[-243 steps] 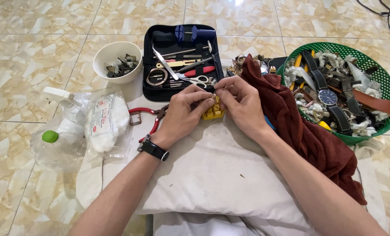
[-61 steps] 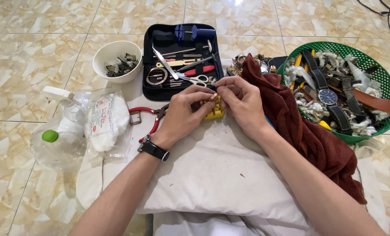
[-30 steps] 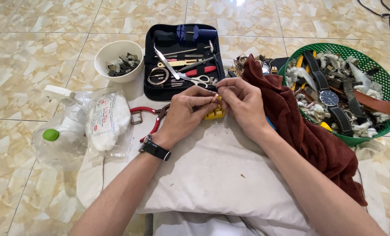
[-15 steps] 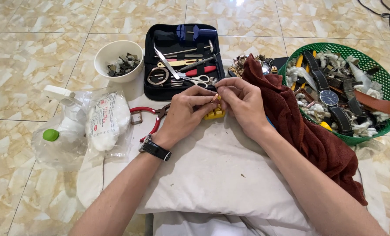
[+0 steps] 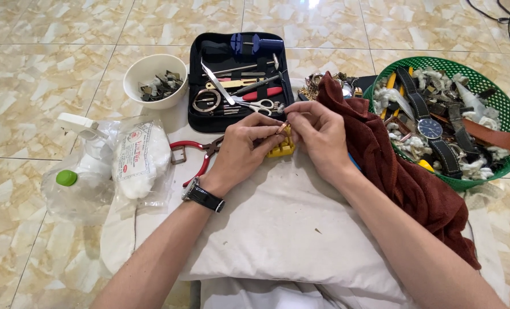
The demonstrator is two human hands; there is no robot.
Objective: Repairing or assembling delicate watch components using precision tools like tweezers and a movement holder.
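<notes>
My left hand (image 5: 240, 151) and my right hand (image 5: 318, 134) meet fingertip to fingertip over a small yellow block (image 5: 282, 149) lying on a white pillow (image 5: 278, 229). Between the fingertips I pinch a small copper-coloured piece (image 5: 282, 127); its exact shape is too small to tell. The left wrist wears a black watch (image 5: 203, 196). The yellow block is mostly hidden under my fingers.
A black tool case (image 5: 237, 80) with scissors, tweezers and screwdrivers lies just beyond my hands. A white bowl (image 5: 155, 80) of small parts sits at the left, red pliers (image 5: 195, 157) beside my left hand, a plastic bag with a bottle (image 5: 106, 166), a brown cloth (image 5: 403, 177), a green basket (image 5: 498, 114) of watches.
Almost nothing differs; my hands stay together over the yellow block, with only slight finger shifts.
</notes>
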